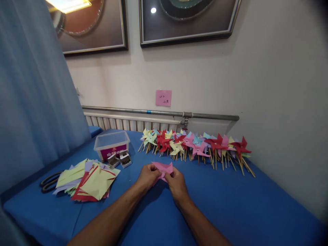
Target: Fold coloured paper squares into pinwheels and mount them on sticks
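Observation:
Both of my hands hold a pink paper pinwheel above the blue table, its points partly folded toward the middle. My left hand pinches its left side between thumb and fingers. On the right side, my right hand grips the paper, with the thumb pressed near the centre. Fingers cover much of the pinwheel's lower part, and no stick shows on it. Beyond my hands lies a long row of finished paper pinwheels on wooden sticks, in red, pink, yellow, blue and purple.
At the left, a pile of cut paper sheets lies beside black-handled scissors. Behind it stand a clear plastic tub and two small open boxes of metal pins. A radiator and pipe run along the wall; a blue curtain hangs left.

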The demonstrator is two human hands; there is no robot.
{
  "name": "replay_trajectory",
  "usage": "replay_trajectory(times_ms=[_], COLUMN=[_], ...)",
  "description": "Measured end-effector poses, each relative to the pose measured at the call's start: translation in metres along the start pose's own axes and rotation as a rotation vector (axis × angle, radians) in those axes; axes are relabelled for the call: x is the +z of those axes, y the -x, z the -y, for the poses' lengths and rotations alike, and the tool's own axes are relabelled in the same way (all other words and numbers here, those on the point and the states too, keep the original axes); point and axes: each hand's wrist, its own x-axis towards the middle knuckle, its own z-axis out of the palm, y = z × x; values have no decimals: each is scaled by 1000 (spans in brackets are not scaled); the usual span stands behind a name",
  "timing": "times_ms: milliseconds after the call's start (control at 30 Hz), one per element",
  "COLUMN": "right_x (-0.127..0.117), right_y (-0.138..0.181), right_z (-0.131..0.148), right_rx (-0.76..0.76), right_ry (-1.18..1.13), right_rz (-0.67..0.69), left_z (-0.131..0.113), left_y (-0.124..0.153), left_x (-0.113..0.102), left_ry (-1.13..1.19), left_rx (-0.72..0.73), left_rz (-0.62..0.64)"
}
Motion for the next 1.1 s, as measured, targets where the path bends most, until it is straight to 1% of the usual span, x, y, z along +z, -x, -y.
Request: replay_trajectory(times_ms=[100,300,400,500,667,767,867,1000,1100], right_x=[0,-3,-3,-1,-3,-6,-7,-6,-3], right_y=[0,0,1,2,0,-1,-2,-1,0], right_z=[2,3,1,1,3,4,4,3,1], right_rx=[1,22,41,62,64,68,73,44,35], right_ry=[-11,-80,-146,-158,-135,-124,-125,-60,-40], right_rz=[-3,-37,-40,-42,-50,-75,-88,-90,-68], left_z=[0,-5,-6,-6,-17,-23,-23,-13,-6], left_y=[0,4,4,3,6,8,7,2,1], left_x=[1,0,0,-1,-6,-9,-10,-7,-4], left_ry=[33,25,-19,-45,80,124,127,70,-51], left_rx=[15,39,64,73,39,34,49,82,161], left_rz=[14,108,103,74,58,104,137,77,10])
